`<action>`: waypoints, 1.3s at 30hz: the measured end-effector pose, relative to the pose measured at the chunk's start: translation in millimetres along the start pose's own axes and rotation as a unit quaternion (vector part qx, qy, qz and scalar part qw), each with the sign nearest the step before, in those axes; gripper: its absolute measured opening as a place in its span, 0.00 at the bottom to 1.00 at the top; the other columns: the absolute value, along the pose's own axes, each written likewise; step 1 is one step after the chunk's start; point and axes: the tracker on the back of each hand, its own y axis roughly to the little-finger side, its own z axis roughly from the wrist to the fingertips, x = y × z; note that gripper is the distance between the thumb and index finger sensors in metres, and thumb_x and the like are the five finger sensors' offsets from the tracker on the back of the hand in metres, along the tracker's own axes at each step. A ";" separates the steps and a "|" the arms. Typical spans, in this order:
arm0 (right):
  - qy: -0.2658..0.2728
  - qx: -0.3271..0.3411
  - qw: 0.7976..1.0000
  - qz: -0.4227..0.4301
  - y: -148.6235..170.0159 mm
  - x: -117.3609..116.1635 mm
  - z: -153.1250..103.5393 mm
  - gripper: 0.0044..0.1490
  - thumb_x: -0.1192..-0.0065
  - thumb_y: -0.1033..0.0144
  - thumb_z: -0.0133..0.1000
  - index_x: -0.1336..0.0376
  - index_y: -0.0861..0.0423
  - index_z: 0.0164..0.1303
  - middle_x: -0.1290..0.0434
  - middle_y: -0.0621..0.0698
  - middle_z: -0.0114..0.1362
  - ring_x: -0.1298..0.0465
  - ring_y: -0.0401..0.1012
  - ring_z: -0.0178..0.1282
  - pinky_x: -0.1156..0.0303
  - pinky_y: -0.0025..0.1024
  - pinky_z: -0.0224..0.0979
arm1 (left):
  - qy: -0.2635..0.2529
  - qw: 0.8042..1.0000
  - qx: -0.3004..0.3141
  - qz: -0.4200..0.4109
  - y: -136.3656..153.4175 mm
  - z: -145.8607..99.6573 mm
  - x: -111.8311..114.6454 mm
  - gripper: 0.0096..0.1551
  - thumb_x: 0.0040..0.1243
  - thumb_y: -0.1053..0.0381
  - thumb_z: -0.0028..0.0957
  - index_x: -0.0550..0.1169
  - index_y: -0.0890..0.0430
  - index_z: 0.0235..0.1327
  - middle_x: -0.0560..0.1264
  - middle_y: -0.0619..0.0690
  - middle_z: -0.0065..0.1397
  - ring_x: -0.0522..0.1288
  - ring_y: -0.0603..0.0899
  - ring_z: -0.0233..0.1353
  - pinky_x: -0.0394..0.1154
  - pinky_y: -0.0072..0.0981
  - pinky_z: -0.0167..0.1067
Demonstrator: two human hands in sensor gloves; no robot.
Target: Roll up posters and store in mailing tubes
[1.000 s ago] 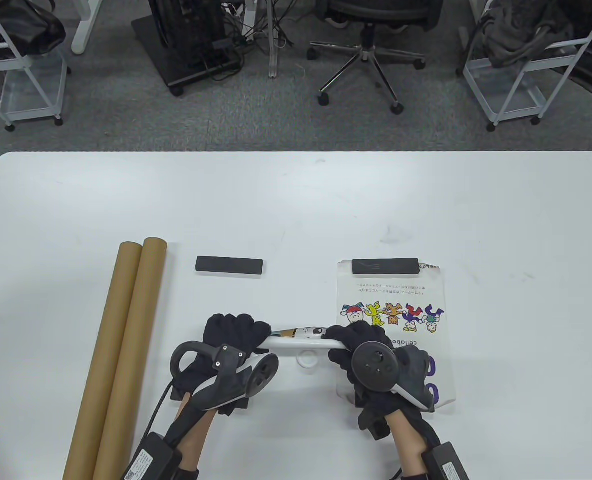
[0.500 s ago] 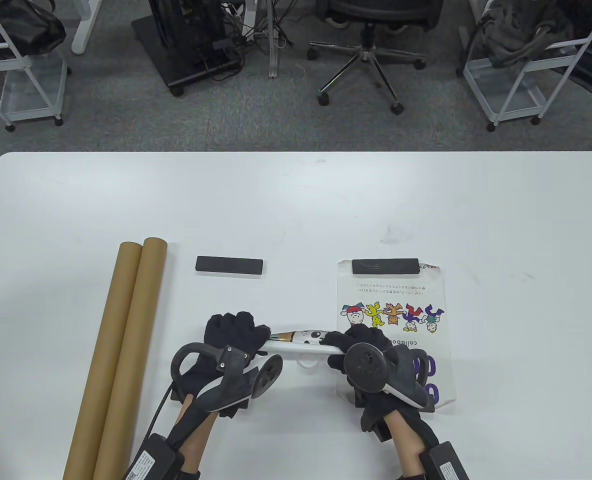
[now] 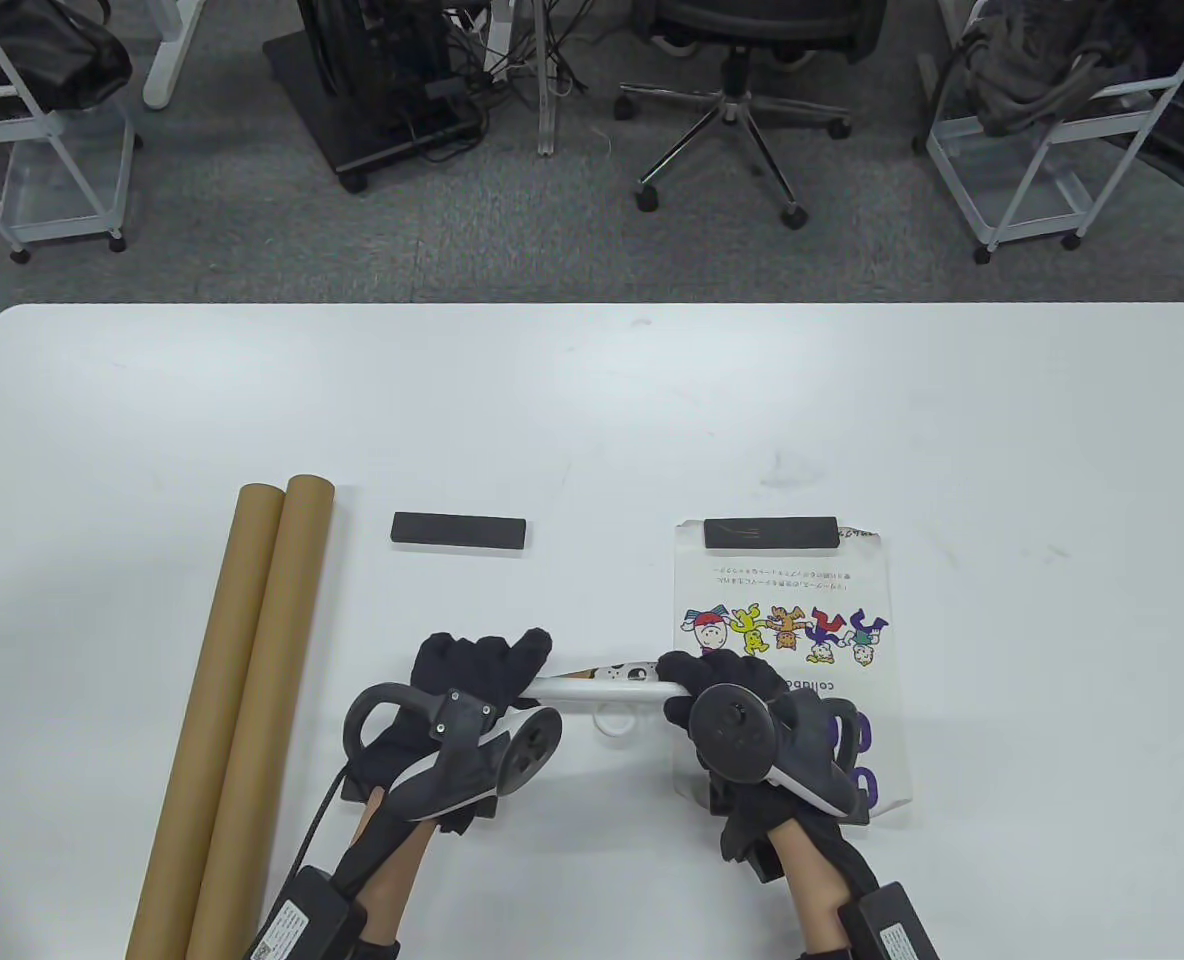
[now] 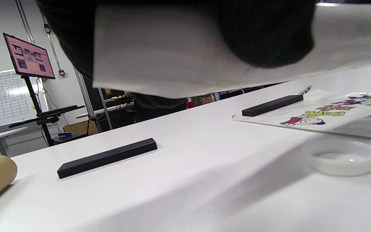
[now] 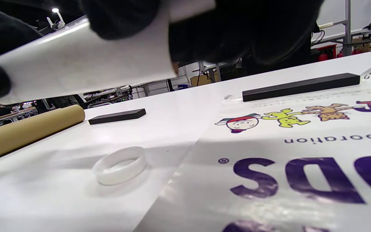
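Note:
A rolled white poster [image 3: 602, 683] hangs just above the table between both hands. My left hand [image 3: 472, 675] grips its left end and my right hand [image 3: 717, 690] grips its right end. The roll also shows in the left wrist view [image 4: 179, 54] and the right wrist view [image 5: 85, 61], with gloved fingers curled around it. A second poster [image 3: 787, 640] with cartoon figures lies flat under my right hand. Two brown mailing tubes [image 3: 242, 700] lie side by side at the left. A white plastic tube cap [image 3: 614, 719] sits below the roll.
One black bar weight [image 3: 460, 530] lies alone on the table. Another black bar [image 3: 771, 533] pins the flat poster's far edge. Past the table's far edge [image 3: 592, 305] stand an office chair [image 3: 742, 80] and wire carts.
The roll has turned slightly in my hands, so less of its print shows. My left index finger has lifted and stretched out over the roll. Both hands stay in place.

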 end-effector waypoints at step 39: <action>0.006 0.009 1.000 -0.019 -2.0 -1.0 -0.4 0.41 0.42 0.57 0.52 0.43 0.54 0.78 0.26 0.51 0.64 0.24 0.55 0.62 0.34 0.66 0.74 | -0.004 1.000 0.003 0.025 3.0 0.1 3.5 0.43 0.62 0.38 0.46 0.64 0.37 0.79 0.82 0.37 0.64 0.85 0.49 0.63 0.76 0.53 0.75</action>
